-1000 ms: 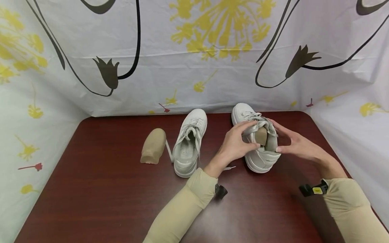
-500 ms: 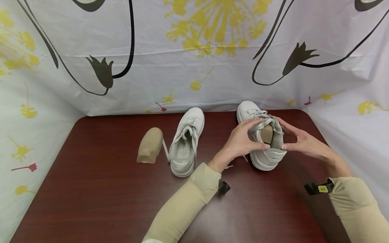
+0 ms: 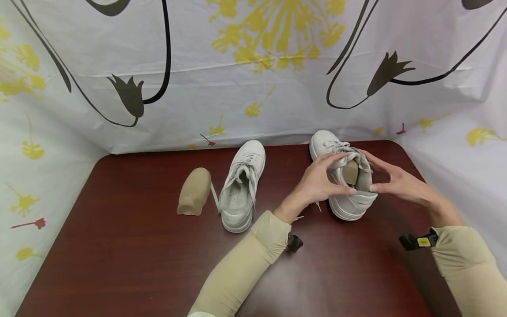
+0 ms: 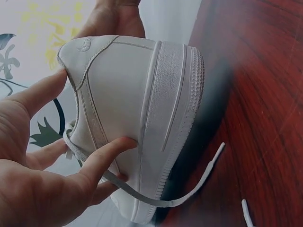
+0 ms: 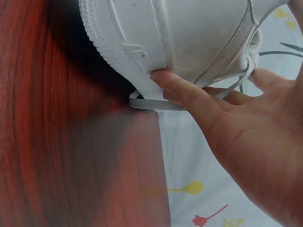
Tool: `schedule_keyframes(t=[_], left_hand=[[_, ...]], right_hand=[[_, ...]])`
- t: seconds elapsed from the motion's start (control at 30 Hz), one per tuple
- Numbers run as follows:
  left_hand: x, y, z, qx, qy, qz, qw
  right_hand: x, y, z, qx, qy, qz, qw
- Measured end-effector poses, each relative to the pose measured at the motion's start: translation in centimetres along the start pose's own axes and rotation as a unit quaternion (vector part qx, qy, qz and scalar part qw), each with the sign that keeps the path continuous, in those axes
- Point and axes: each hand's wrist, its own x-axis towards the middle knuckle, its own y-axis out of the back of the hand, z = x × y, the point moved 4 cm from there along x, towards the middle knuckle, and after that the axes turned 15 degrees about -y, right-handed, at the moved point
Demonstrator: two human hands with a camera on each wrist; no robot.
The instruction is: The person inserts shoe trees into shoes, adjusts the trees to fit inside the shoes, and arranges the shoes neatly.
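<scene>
Our L hand [image 3: 314,182] is spread wide but curved, thumb at the collar, fingers on the outer side: it grips the L side of the white shoe [image 3: 348,204]. Our R hand [image 3: 400,185] holds the opp. side likewise, so the shoe sits btwn both palms, toe pointing away from us. We see a brown insert [image 3: 350,172] inside, btwn our hands. Farther L on the table [image 3: 119,246]: 2nd shoe [image 3: 242,189] w/ a loose insert [image 3: 195,191] near it.
</scene>
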Motion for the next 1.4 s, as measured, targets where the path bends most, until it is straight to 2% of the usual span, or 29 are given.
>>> schedule_keyframes(t=[0.17, 0.7, 1.4], left_hand=[[0.1, -0.5, 0.5, -0.003, 0.002, -0.007, 1.0], [0.1, -2.3, 1.3, -0.001, 0.003, -0.005, 1.0], [0.5, -4.0, 1.7, 0.007, -0.004, -0.002, 1.0]], right_hand=[[-0.7, 0.5, -0.2, -0.001, 0.01, -0.002, 0.9999], [-2.4, 0.9, 0.8, -0.005, -0.004, 0.007, 1.0], [-3.3, 1.9, 1.8, -0.013, -0.016, 0.007, 0.9998]])
